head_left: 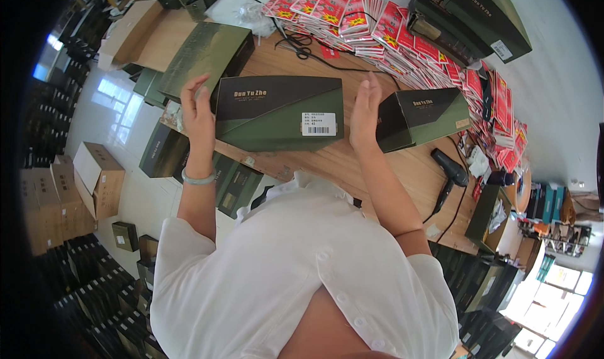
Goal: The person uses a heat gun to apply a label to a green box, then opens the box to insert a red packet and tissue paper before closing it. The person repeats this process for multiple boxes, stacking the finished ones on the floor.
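Note:
A closed black-and-green shoebox (pixel 280 117) with a white barcode label lies across the wooden table in front of me. My left hand (pixel 199 110) is at its left end, fingers loosely stretched and apart; whether it touches the box I cannot make out. Just off the right end stands my right hand (pixel 365 112), open, its fingers straight and pointing away from me. Right behind that hand sits a second, similar shoebox (pixel 428 119), turned at an angle. Neither hand is gripping anything.
Red-and-white printed packets (pixel 402 35) are heaped along the far side. A black hair dryer (pixel 445 176) with its cord lies on the right, and scissors (pixel 302 44) lie farther back. More green boxes (pixel 207 57) crowd the left edge; brown cartons (pixel 97 176) stand on the floor.

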Motion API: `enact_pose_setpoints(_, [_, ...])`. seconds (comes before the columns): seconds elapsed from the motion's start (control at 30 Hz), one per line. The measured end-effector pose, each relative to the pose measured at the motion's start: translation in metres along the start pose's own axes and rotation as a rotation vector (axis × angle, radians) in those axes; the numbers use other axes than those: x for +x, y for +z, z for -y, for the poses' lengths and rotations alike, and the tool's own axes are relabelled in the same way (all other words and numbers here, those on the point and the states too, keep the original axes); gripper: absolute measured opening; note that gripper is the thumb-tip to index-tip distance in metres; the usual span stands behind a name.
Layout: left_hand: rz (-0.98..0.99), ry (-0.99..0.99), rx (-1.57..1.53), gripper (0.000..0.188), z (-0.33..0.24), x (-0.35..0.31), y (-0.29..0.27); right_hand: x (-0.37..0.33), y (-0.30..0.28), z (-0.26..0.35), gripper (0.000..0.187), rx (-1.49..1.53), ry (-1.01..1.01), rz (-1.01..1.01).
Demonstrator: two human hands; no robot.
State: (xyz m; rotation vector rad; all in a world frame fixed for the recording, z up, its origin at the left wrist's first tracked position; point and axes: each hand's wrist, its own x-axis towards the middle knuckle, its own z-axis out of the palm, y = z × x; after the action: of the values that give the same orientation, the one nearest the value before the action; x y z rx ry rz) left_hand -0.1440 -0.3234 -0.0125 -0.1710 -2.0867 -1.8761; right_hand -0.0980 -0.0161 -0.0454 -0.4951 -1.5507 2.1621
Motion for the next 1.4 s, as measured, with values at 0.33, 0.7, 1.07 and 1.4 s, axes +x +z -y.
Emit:
enact_pose_setpoints(0.33, [0.058, -0.804, -0.433, 0.074, -0.033, -0.108, -0.027, -0.094, -0.011, 0.063, 0.09, 0.259, 0.799, 0.481])
enact_pose_setpoints(0.7, [-0.143, -1.095, -0.385, 0.055, -0.011, -0.2, -0.06, -0.113, -0.062, 0.023, 0.083, 0.082, 1.297, 0.614])
enact_pose_setpoints(1.07, [-0.43, -0.717, -0.358, 0.053, 0.037, -0.036, -0.097, -0.096, 0.073, -0.008, 0.073, 0.24, 0.62, 0.559])
enact_pose_setpoints(1.4, [-0.33, -0.708, -0.307, 0.103, 0.214, 0.091, -0.173, -0.042, 0.229, -0.176, 0.095, 0.126, 0.351, 0.52])
